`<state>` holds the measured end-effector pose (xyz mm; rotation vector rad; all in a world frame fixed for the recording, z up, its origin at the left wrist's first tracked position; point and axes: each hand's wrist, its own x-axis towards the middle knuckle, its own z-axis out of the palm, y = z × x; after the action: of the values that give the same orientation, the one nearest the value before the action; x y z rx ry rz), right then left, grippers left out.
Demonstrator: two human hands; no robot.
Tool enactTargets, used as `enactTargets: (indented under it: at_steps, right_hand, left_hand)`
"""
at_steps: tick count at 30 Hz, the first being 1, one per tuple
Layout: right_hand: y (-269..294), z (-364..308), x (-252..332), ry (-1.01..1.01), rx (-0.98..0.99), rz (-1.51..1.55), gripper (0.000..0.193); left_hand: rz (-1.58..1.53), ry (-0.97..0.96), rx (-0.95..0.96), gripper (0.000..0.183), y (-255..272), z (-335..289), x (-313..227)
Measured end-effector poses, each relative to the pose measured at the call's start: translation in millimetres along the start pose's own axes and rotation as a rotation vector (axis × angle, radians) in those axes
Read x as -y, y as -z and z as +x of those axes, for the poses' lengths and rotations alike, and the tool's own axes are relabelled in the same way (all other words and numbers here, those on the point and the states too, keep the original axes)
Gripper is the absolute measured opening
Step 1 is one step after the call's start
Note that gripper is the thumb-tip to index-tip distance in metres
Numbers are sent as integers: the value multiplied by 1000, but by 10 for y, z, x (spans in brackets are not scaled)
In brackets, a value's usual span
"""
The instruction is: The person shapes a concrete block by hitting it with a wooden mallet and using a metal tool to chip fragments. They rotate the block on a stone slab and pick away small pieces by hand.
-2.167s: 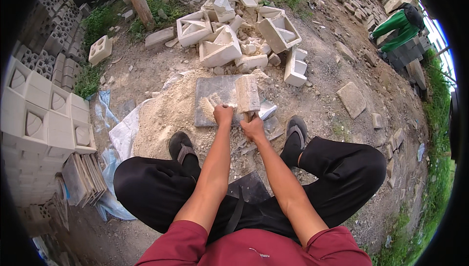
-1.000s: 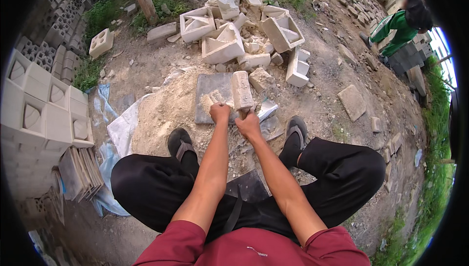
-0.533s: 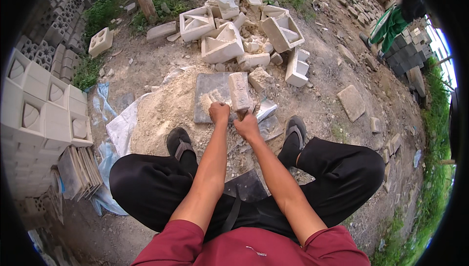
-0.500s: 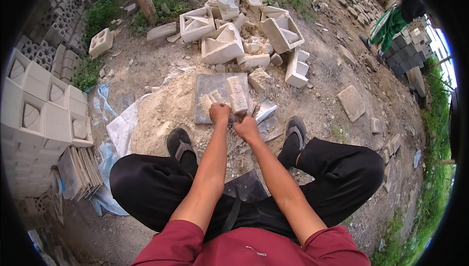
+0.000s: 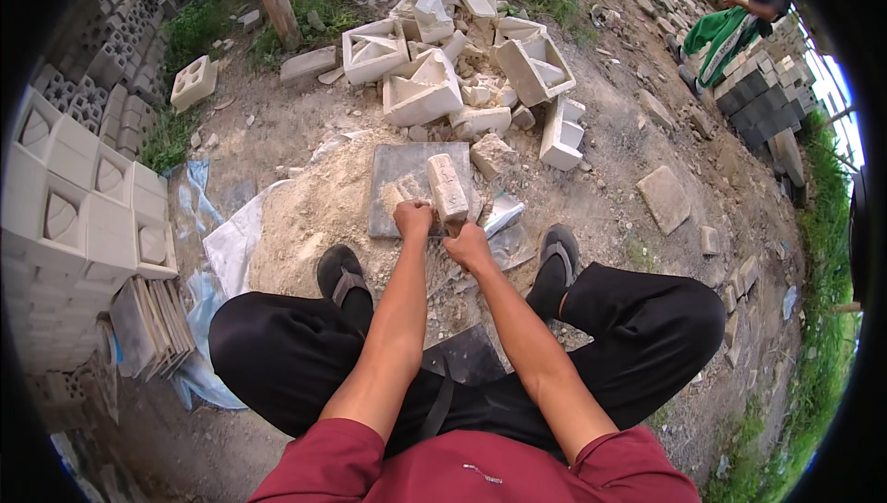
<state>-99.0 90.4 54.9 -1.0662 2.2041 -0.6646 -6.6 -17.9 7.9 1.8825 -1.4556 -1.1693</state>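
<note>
A dark square slab [image 5: 393, 159] lies on the ground between my feet, dusted with pale grit. My right hand [image 5: 469, 246] is closed around the near end of a dusty oblong block [image 5: 447, 187], which looks like a mallet head; any handle is hidden in the fist. The block is over the slab's right side. My left hand [image 5: 413, 218] is closed at the slab's near edge, beside pale crumbled rubble [image 5: 402, 191]. Its fingers are curled under, and what they may hold cannot be made out.
A sandy heap [image 5: 309, 203] spreads left of the slab. Beyond lies a pile of broken moulded blocks [image 5: 422, 92]. Pale blocks [image 5: 88, 207] are stacked at the left, above leaning boards [image 5: 152, 327]. A person in green [image 5: 725, 36] is at the far right beside grey blocks [image 5: 758, 96].
The oblong block has shifted slightly, while both hands keep nearly the same places. At the far right, the person in green has bent lower over the grey blocks.
</note>
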Motion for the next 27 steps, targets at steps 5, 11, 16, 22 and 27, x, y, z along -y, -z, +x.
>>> enactTargets:
  at_steps: [5, 11, 16, 22, 27]
  right_hand:
    - [35, -24, 163, 41, -76, 194, 53]
    - [9, -9, 32, -19, 48, 1, 54]
    - [42, 19, 221, 10, -37, 165, 54]
    - [-13, 53, 50, 43, -31, 35, 52]
    - [78, 81, 163, 22, -24, 73, 48]
  left_hand:
    - [41, -83, -39, 19, 31, 12, 48]
    - [20, -48, -23, 20, 14, -28, 4]
    - [39, -68, -56, 19, 50, 37, 83]
    - [7, -56, -36, 18, 6, -18, 0]
    - [-26, -36, -35, 20, 67, -73, -1]
